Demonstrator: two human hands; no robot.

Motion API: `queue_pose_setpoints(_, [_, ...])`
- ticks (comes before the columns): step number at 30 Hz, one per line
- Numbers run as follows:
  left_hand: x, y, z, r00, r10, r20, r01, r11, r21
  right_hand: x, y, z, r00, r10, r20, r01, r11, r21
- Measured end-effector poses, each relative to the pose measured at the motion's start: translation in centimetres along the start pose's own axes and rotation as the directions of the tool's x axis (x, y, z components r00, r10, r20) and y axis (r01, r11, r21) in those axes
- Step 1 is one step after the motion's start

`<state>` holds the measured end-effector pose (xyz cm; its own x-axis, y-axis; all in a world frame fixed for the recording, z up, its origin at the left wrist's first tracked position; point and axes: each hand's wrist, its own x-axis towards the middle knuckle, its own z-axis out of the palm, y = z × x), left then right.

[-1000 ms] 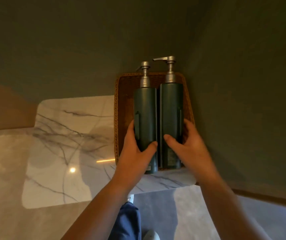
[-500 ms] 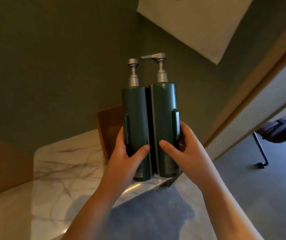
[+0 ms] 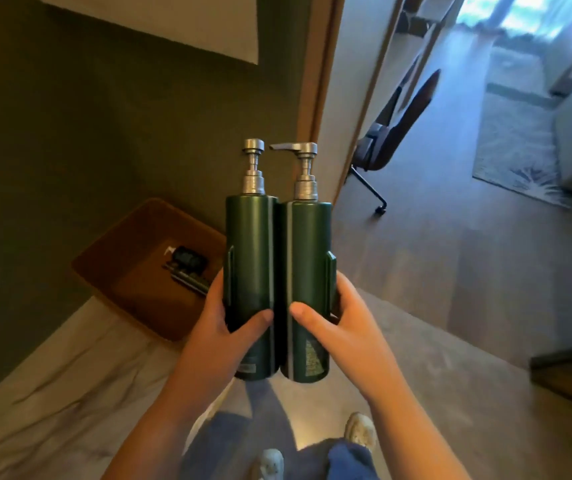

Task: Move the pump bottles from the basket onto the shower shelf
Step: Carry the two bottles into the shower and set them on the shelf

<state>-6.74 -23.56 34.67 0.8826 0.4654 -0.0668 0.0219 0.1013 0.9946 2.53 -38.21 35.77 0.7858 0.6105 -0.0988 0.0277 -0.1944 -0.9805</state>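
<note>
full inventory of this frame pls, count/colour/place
pump bottles: 2, dark green with silver pumps, upright side by side, held mid-air at centre
basket: 1, brown, on the counter left of the bottles
small items: dark, in the basket, count unclear
counter: 1, veined marble, lower left
chair: 1, dark, past the doorway
rug: 1, grey, far room
left hand: grips the left bottle
right hand: grips the right bottle

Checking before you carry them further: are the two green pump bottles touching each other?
Cannot tell. In the head view the left bottle and right bottle, one in each hand, stand side by side with a thin dark line between them that could be gap or shadow.
</note>
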Motion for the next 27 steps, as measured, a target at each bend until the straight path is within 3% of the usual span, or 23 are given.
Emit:
queue_pose_setpoints(4, [-0.5, -0.6, 4.3, 0.983, -0.015, 0.182, 0.009, 1.0, 0.029, -4.8, 0.6, -3.7, 0.983, 0.03, -0.181, -0.028, 1.0, 0.011])
queue_pose_setpoints(9, [-2.6, -0.2, 11.7, 0.936, -0.004, 0.352, 0.0, 1.0, 0.011, -12.3, 1.1, -9.5, 0.912, 0.049, -0.408, -0.032, 0.998, 0.047])
queue_pose_setpoints(17, [-12.3, 0.5, 27.9, 0.736, 0.023, 0.677, -0.088, 0.994, 0.061, -29.6, 3.6, -19.9, 0.717, 0.08, -0.692, -0.041, 0.996, 0.073])
queue_pose_setpoints(20, [-18.3, -0.9, 34.7, 0.661, 0.0, 0.75, -0.105, 0.99, 0.092, -37.9, 5.6, -23.4, 0.599, 0.11, -0.794, -0.054, 0.994, 0.097])
queue_pose_setpoints(27, [-30.4, -3.9, 46.6, 0.483, -0.024, 0.875, -0.161, 0.98, 0.115, -55.2, 10.2, -27.7, 0.245, 0.132, -0.961, -0.049, 0.991, 0.124])
